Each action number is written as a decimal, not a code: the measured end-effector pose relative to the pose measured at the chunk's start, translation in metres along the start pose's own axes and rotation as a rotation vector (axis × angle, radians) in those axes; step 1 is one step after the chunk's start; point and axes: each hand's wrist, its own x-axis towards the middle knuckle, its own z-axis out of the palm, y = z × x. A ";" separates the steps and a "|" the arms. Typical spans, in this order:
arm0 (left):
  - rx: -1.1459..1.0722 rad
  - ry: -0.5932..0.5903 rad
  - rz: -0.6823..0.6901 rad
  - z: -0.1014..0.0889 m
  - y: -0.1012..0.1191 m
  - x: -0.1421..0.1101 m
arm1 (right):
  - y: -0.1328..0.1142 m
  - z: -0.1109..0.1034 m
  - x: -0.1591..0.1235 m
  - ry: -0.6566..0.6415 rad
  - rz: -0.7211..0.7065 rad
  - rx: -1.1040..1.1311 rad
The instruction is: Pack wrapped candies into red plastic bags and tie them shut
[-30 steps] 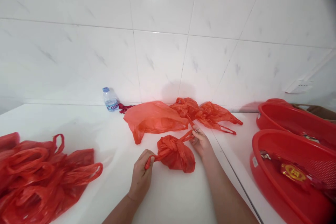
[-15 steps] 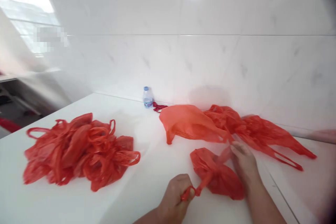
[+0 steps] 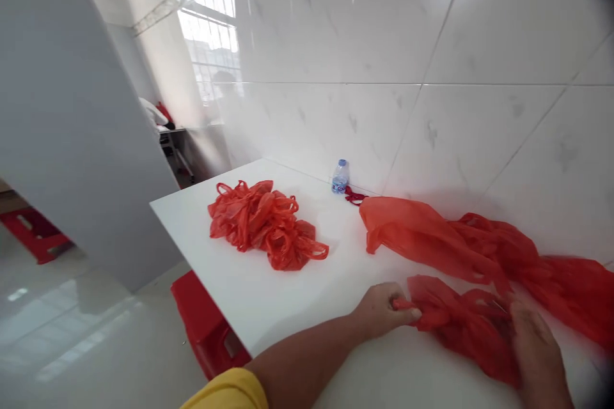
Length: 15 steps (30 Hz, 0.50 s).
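Note:
Stretched between my hands is a crumpled red plastic bag, just above the white table. My left hand is closed around a twisted handle at its left end. At the other end, my right hand grips the bag's edge; motion blurs it and its fingertips are partly hidden in the plastic. Just behind lies a flatter, lighter red plastic bag, its right end reaching close to my right hand. More red plastic bags lie crumpled along the wall.
A heap of red plastic bags sits on the left of the white table. A small water bottle and a dark red tie are by the tiled wall. Below the left edge is a red stool.
My view has swung left, bringing the floor, stool and grey partition into sight. The bag in my hands has lifted and spread, and its handle end is nearer the bag's body.

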 end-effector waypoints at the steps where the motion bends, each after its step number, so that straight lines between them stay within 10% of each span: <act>1: 0.008 0.015 0.013 0.000 0.003 -0.002 | 0.000 0.000 -0.009 -0.052 -0.035 -0.030; 8: 0.350 0.015 0.307 0.010 0.010 -0.021 | 0.013 0.014 -0.063 -0.371 -0.227 -0.423; 15: 0.647 0.118 0.256 0.029 -0.011 -0.052 | 0.014 0.023 -0.115 -0.289 -0.353 -0.525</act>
